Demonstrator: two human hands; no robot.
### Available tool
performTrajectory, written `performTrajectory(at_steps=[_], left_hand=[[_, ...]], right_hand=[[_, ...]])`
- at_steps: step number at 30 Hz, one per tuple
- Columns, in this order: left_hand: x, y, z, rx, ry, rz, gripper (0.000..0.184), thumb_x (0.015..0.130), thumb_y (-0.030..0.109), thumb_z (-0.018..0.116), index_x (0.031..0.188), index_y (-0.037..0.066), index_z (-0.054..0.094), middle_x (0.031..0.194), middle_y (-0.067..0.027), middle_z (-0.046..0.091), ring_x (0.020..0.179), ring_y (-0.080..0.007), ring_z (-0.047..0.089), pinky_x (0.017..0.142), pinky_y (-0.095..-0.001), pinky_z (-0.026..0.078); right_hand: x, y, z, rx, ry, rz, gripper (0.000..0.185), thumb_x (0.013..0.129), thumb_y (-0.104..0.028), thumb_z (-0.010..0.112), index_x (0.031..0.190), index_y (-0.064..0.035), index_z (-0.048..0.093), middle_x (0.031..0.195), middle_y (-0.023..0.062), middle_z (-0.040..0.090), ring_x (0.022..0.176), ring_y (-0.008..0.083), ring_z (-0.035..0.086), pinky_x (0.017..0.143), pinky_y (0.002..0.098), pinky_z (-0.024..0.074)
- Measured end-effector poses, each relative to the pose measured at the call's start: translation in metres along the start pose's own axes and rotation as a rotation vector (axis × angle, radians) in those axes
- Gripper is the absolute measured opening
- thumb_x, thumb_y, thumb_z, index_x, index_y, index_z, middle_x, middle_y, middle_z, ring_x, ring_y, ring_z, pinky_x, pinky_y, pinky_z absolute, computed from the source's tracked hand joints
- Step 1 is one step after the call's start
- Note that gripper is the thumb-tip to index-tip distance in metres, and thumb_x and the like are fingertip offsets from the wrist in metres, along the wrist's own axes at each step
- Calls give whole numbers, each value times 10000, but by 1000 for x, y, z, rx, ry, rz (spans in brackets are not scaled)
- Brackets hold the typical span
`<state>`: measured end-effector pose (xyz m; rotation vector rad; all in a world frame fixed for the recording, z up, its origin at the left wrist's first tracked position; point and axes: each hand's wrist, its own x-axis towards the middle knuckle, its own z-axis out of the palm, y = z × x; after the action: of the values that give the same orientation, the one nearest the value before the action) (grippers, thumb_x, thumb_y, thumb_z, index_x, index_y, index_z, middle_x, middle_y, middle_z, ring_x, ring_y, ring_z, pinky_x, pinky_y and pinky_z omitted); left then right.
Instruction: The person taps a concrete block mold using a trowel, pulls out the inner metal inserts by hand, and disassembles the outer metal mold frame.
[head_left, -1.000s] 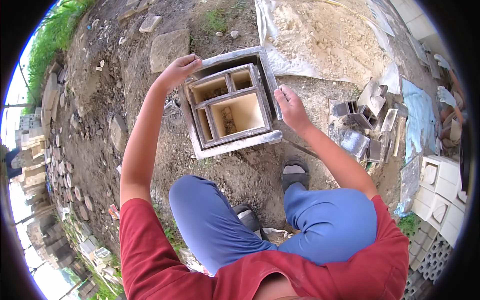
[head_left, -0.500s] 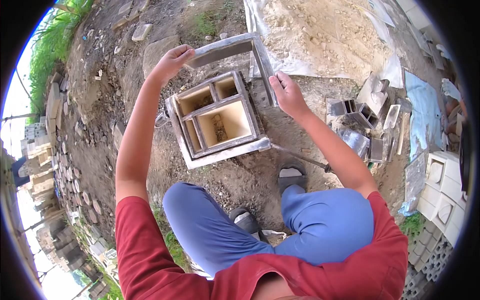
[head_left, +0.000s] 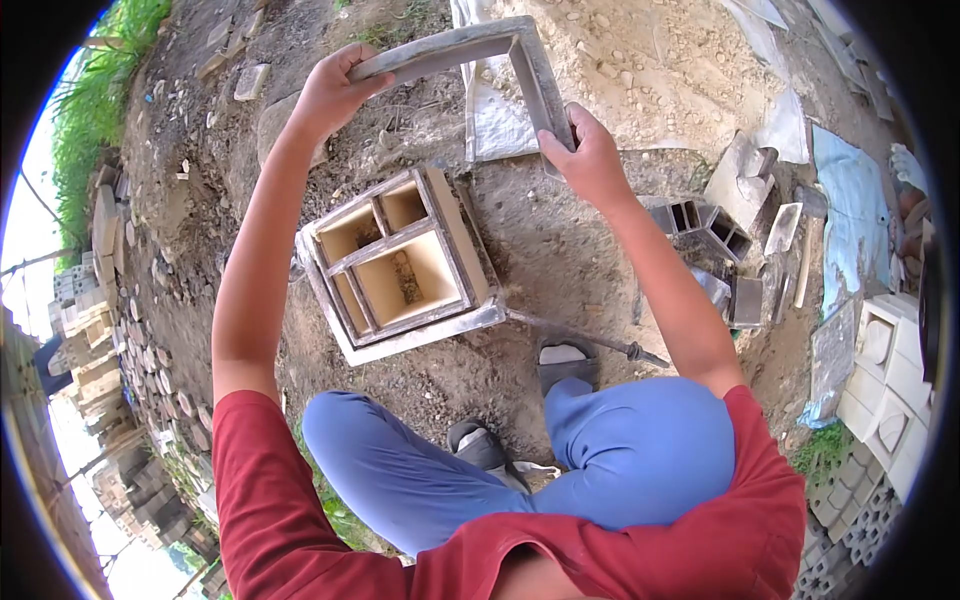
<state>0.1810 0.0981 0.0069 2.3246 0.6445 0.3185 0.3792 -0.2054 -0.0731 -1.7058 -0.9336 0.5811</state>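
An L-shaped grey frame piece (head_left: 450,48) is held up above the ground by both hands. My left hand (head_left: 338,92) is closed round its left end. At its lower right end, my right hand (head_left: 588,152) grips it between thumb and fingers. Below and to the left of the piece sits a box-like block (head_left: 415,262) with several open compartments, apart from both hands. Dark crumbs lie in some compartments. Another L-shaped frame piece (head_left: 425,338) lies along the block's left and near sides. A thin metal rod (head_left: 580,332) extends right from its corner.
Pale sandy material (head_left: 650,75) lies on a white sheet at the top. Right of my right hand are small dark hollow pieces (head_left: 722,232), a light blue cloth (head_left: 848,215) and stacked white blocks (head_left: 885,370). Stones and grass are at the left.
The L-shaped piece in my hands has moved up and away from the block, which now stands uncovered on its far and right sides. The view has shifted slightly, and more of the rod shows.
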Motion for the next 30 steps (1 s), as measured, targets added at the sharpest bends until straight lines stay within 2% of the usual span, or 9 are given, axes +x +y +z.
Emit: performTrajectory(at_steps=[2,4,8,10,12,18,20,24,30], left_hand=[[4,19,2,25,2,12,238,914,253,771,1066,96,677,768,30,612,656,-65,512,610,-269,418],[8,39,2,44,8,13,248,912,254,769,1079,92,682,770,17,629,661,-71,536,621,-275,439],[12,84,-12,53,42,-12,277,904,267,771,1105,92,695,758,-14,639,663,-99,563,632,-291,461],[14,99,-28,1,12,-32,288,899,269,777,1111,90,699,761,-18,639,669,-99,564,636,-295,461],[13,105,-45,-80,5,-32,306,892,286,787,1112,90,703,765,-7,641,677,-91,559,637,-303,460],[9,143,-103,-222,-43,-177,297,862,216,833,1103,90,713,828,26,670,717,-76,580,646,-271,468],[8,153,-116,-390,-51,-445,341,864,194,834,1147,63,694,906,14,691,802,-77,619,720,-249,490],[5,149,-114,-793,15,-405,241,977,159,705,1178,39,649,1002,-2,701,945,-73,626,865,-251,488],[11,118,-106,-750,-61,-301,143,1017,75,623,1154,36,628,1098,1,676,1075,-58,585,921,-234,470]], right_hand=[[6,-13,-14,-41,42,-18,395,893,-265,729,1096,58,627,857,132,693,717,146,639,670,294,509],[15,-32,-31,7,-85,278,441,882,-261,727,1151,72,624,865,148,705,706,197,681,667,314,523],[26,-51,-55,-131,81,225,398,876,-247,729,1154,33,674,910,142,743,712,211,702,664,291,523],[22,-80,-66,-105,98,219,333,878,-196,725,1138,10,694,884,117,746,696,158,677,654,271,511],[16,-122,-73,274,115,318,266,878,-127,698,1116,-9,696,778,59,699,629,89,594,591,266,470],[2,-218,-95,230,30,501,145,873,-53,631,1004,-50,693,671,-63,554,530,24,442,475,241,342],[-1,-239,-99,214,25,536,152,877,-34,627,1020,-40,679,693,-70,554,530,21,442,471,241,339],[0,-265,-103,434,102,579,210,879,-2,623,1087,-11,653,740,-60,586,557,-2,443,479,223,333],[11,-263,-99,455,88,671,159,869,3,623,1022,-23,658,740,-47,605,568,12,475,495,218,357]])
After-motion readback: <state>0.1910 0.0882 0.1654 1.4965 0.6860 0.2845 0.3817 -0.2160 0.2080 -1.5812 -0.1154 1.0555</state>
